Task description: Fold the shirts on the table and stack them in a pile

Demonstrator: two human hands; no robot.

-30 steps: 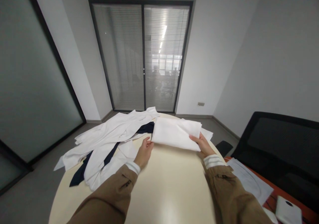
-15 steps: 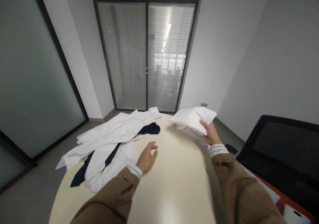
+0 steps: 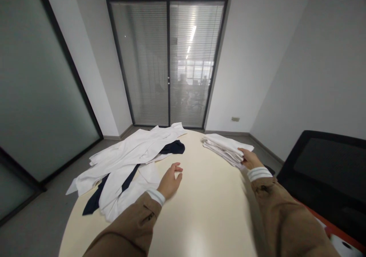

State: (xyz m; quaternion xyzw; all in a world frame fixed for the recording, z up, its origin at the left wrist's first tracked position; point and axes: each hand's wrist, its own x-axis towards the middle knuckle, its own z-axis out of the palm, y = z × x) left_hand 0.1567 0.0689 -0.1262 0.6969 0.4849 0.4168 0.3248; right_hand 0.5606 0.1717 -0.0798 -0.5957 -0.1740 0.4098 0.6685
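At the right far edge of the table lies a stack of folded white clothes (image 3: 221,148). My right hand (image 3: 250,158) grips the near right corner of the top folded white garment, its fingers bent over the edge; the thumb is mostly hidden. My left hand (image 3: 170,181) hovers over the middle of the table, fingers loosely curled and apart, holding nothing. To its left, a loose heap of white garments (image 3: 128,146) spreads across the table, with dark navy pieces (image 3: 95,200) showing between and under them.
The pale round table (image 3: 200,207) carries both piles. A black mesh chair (image 3: 328,165) stands close on the right, with a red-orange thing and a white object (image 3: 343,245) by it. Glass doors with blinds (image 3: 168,59) are behind the table.
My right hand has lowered the folded white garment onto the stack and moved slightly right and down. The left hand has stayed almost where it was.
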